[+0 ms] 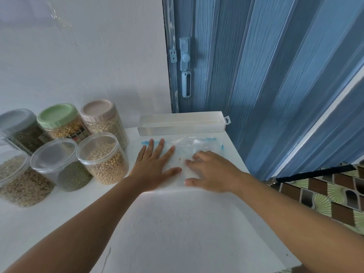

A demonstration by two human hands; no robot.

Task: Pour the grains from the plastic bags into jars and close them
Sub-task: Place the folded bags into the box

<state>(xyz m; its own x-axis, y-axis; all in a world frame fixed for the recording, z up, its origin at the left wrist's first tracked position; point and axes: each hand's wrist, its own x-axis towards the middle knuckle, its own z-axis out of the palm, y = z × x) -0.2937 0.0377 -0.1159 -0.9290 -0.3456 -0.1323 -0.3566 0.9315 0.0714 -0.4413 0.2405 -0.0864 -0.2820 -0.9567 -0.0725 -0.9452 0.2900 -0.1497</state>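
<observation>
Both hands (155,164) (211,172) flat on plastic bag (181,146)

A white worktop (177,229) stands against a pale wall (88,56). At its far edge lies a long clear plastic box (182,123), empty-looking, with a small hang tab at its right end. Behind it stands a blue folding door (256,66) with a light blue latch and handle (185,67), and patterned brown and green floor tiles (331,196) show at the right.
</observation>
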